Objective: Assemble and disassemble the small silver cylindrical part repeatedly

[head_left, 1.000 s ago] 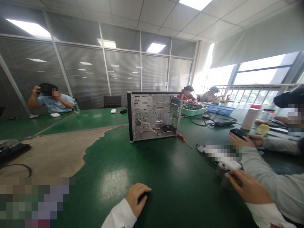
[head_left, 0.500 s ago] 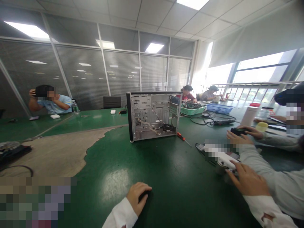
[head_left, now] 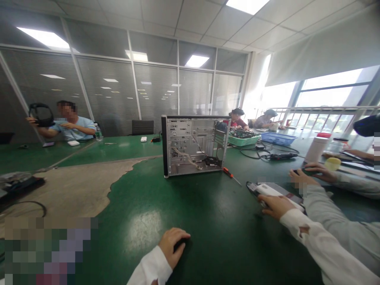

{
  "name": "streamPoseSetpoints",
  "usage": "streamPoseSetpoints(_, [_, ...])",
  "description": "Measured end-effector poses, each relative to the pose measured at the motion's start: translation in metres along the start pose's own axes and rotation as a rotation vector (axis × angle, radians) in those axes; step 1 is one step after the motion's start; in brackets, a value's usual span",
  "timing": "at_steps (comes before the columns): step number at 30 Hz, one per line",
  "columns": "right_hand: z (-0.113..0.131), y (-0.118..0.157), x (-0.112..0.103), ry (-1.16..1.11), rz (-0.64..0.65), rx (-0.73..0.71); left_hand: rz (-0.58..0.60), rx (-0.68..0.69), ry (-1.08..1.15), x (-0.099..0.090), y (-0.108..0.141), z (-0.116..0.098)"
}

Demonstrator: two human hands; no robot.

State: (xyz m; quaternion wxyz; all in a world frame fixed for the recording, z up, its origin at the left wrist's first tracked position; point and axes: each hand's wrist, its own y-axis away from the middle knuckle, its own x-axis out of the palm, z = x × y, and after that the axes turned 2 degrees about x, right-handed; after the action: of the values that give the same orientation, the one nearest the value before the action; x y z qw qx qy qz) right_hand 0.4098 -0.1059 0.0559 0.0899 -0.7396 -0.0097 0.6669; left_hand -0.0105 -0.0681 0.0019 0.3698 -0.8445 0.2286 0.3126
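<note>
My left hand (head_left: 174,247) rests on the green table (head_left: 208,221), its thumb apart from the fingers and nothing visible in its grasp. On the right, my right hand (head_left: 276,206) reaches in with fingers curled down over a small greyish thing, mostly hidden beneath them. Just behind that hand lies a flat white item (head_left: 268,189) with a dark cable end beside it. An open computer case (head_left: 196,144) stands upright ahead of me, its bare metal inside, loose wires and a black fan (head_left: 212,161) showing. By its lower right corner lies an orange-handled screwdriver (head_left: 228,173).
A co-worker's hands (head_left: 308,176) are close on my right, near a white bottle (head_left: 316,149). Green (head_left: 245,141) and blue (head_left: 279,138) baskets stand farther back, with a corded tool (head_left: 282,156) before them. Bare, torn tabletop (head_left: 80,186) shows at left.
My right hand has moved left and forward, and the round object by it is no longer visible. My left hand stays put. The person across the table has lowered a black headset from the head.
</note>
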Motion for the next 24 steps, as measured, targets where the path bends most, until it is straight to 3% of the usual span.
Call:
streamPoseSetpoints(3, [0.064, -0.006, -0.028, -0.083, -0.056, -0.176, -0.011, -0.015, 0.025, 0.001, 0.000, 0.000])
streamPoseSetpoints(6, [0.140, -0.014, -0.048, -0.171, -0.015, -0.384, -0.052, -0.037, 0.076, 0.001, 0.000, 0.000])
streamPoseSetpoints(10, [0.234, -0.026, -0.058, -0.147, 0.009, -0.587, -0.227, -0.122, 0.108, 0.002, 0.001, 0.005])
streamPoseSetpoints(13, [0.283, -0.034, -0.060, -0.136, -0.011, -0.662, -0.371, -0.208, 0.123, 0.000, 0.002, 0.014])
streamPoseSetpoints(17, [0.306, -0.041, -0.053, -0.220, -0.007, -0.656, -0.428, -0.319, 0.184, -0.002, 0.004, 0.030])
streamPoseSetpoints(20, [0.298, -0.039, -0.033, -0.450, -0.007, -0.646, -0.414, -0.311, 0.181, -0.005, 0.003, 0.036])
streamPoseSetpoints(24, [0.280, -0.031, 0.005, -0.871, -0.110, -0.619, -0.366, -0.256, 0.036, -0.010, -0.002, 0.035])
